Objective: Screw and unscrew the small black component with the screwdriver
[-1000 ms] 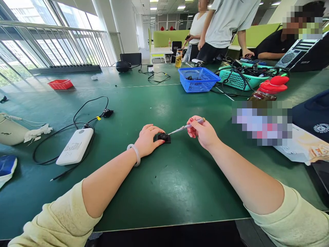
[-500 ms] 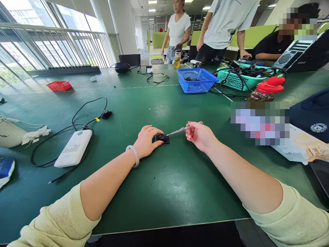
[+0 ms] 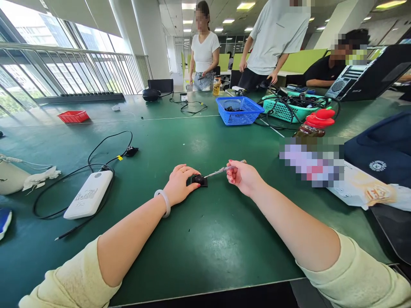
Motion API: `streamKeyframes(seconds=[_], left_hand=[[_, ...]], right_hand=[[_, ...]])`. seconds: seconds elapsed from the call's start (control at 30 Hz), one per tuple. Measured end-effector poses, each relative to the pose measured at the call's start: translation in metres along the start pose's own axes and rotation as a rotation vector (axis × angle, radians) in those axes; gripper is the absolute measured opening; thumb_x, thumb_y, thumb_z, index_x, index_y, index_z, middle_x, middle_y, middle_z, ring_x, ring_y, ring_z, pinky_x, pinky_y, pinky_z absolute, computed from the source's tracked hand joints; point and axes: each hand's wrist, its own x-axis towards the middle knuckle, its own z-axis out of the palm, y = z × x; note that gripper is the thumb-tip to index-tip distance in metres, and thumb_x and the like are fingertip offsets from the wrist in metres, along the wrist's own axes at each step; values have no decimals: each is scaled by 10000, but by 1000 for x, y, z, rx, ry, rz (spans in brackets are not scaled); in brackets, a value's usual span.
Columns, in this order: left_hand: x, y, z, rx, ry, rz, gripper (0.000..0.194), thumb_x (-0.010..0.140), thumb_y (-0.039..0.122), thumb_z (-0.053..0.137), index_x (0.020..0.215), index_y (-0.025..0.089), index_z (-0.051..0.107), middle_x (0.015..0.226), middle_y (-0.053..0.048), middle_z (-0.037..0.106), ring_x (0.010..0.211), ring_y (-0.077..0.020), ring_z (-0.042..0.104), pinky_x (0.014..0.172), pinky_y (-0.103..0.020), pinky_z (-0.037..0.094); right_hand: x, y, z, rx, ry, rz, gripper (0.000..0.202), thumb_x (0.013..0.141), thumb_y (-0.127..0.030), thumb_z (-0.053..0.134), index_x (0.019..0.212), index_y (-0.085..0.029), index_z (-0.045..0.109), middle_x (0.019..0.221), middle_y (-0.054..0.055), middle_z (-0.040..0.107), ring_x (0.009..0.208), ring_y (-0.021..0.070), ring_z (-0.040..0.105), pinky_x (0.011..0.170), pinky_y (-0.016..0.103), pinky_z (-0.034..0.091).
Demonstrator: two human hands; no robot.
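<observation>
Thumb and fingers of my left hand (image 3: 180,185) are closed around a small black part (image 3: 203,181) with a flat square edge, pressed to the green table. Its exact kind is too small to make out, and the hand covers some of it. From the right, my right hand (image 3: 243,176) grips a slim screwdriver (image 3: 221,170) with a see-through handle, its fingers wrapped round the handle. The thin metal shaft slants down to the left, and its tip meets or nearly meets the black part.
Left of my arm lie a white power bank (image 3: 90,194) and a looped black cable (image 3: 93,149). Farther back are a red tray (image 3: 73,116), a blue basket (image 3: 240,116) and a teal basket (image 3: 282,112) of cables. A red-lidded bottle (image 3: 316,121) stands right. Several people are beyond the table.
The camera view has tilted up and shifted slightly right. Both hands keep their grips, with the screwdriver still at the black part. The standing person's hand behind the teal basket has lifted from the table.
</observation>
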Motion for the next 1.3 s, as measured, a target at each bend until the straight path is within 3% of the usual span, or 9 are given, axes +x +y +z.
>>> streamKeyframes(seconds=[0.23,0.43,0.57,0.8,0.87,0.97,1.07,1.17,1.3], left_hand=[[0,-2,1,4,4,-8,289,856,285,705,1142,244,703,1268,-39,684,1407,-323,391,1235,-526,274],[-2,-5,3,-18,9,-14,284,867,290,685,1149,256,686,1262,-36,688,1436,-332,364,1220,-551,287],[-2,-4,2,-23,17,-17,272,857,295,701,1128,263,694,1238,-37,698,1432,-328,381,1219,-547,295],[-1,-4,1,-1,15,-3,280,862,287,694,1141,253,693,1242,-35,702,1416,-326,398,1223,-537,293],[-1,-4,1,-2,12,-2,286,866,290,683,1149,254,690,1250,-34,701,1421,-330,391,1220,-550,293],[-2,-1,0,-10,-9,-16,287,875,287,661,1159,257,687,1255,-40,703,1434,-331,382,1207,-568,308],[-3,3,-2,-16,-26,-51,283,886,274,643,1165,251,688,1261,-57,701,1444,-328,378,1201,-567,319],[-4,6,-4,-4,-16,-75,287,887,267,643,1169,251,695,1278,-73,689,1441,-327,394,1200,-569,321],[-4,8,-6,13,-19,-86,300,889,275,650,1185,248,696,1311,-82,669,1450,-319,391,1205,-559,317]], right_hand=[[-20,-3,10,-313,-148,-384,345,796,-453,730,673,-206,522,527,-50,543,481,83,482,510,220,407],[-11,3,10,-35,47,-92,331,742,-454,722,686,-210,506,485,-39,504,412,93,441,421,225,334],[-6,2,7,-23,45,-50,313,730,-453,705,697,-205,518,489,-31,504,405,100,441,413,233,340],[-25,5,14,-327,-144,-444,377,823,-513,710,692,-206,535,537,-51,531,500,87,490,520,220,412],[-24,6,16,-236,-103,-383,406,815,-539,720,688,-208,523,521,-53,527,471,85,482,483,214,391],[-14,6,14,28,43,-98,379,798,-489,750,681,-205,527,477,-51,510,408,83,454,411,206,354],[-5,3,7,119,96,109,317,828,-405,729,669,-183,568,479,-22,520,402,87,466,391,209,393],[-3,1,2,129,90,151,278,828,-379,755,701,-162,634,525,3,564,435,91,504,394,207,438],[-6,1,2,66,55,65,294,757,-425,841,803,-155,733,600,-15,573,486,71,502,415,188,458]])
